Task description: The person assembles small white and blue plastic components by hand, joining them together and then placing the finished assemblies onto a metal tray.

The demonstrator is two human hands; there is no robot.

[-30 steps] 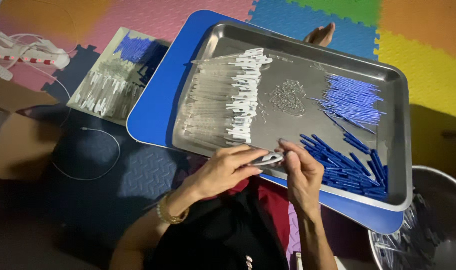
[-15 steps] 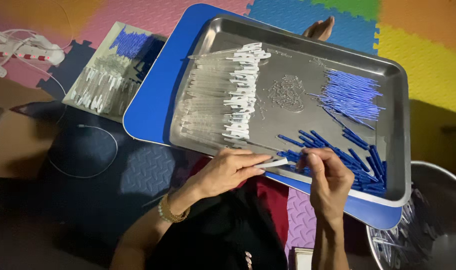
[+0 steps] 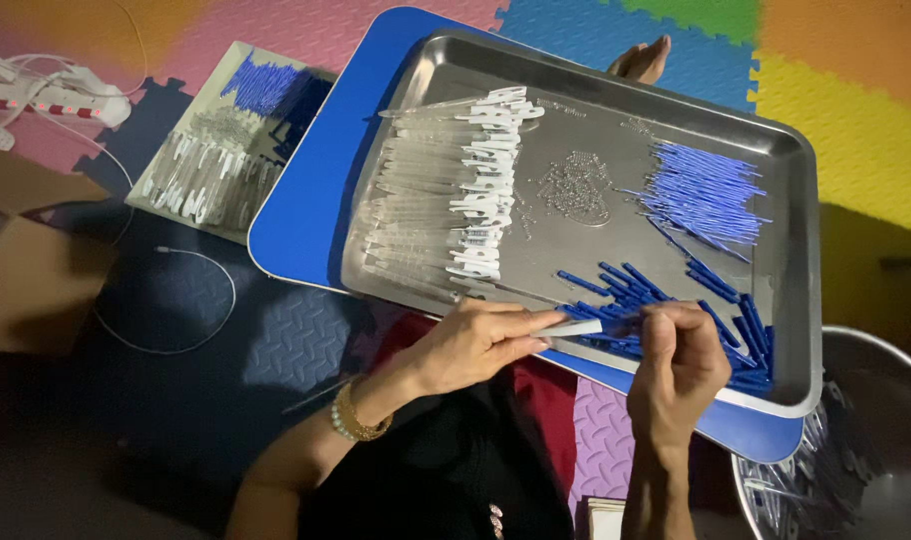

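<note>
While the clear pen barrel [image 3: 573, 327] lies nearly level, left to right, over the steel tray's [image 3: 596, 105] near rim, the left hand [image 3: 473, 345] pinches its left end and the right hand [image 3: 679, 362] closes fingertips just beside its right tip, blue caps [image 3: 721, 320] behind.

One metal tray [image 3: 536, 75] is present, resting on one blue board [image 3: 306, 215]. One smaller flat tray [image 3: 191, 215] lies on the floor beyond the board's left edge. Two hands are at the metal tray's near edge: left hand [image 3: 471, 345], right hand [image 3: 681, 365]. On the tray: one row of clear tubes [image 3: 416, 215], too many to count; one heap of small beads [image 3: 576, 190]; two groups of blue sticks [image 3: 706, 195], uncountable. One metal bowl [image 3: 836, 335] sits at the near right corner.
</note>
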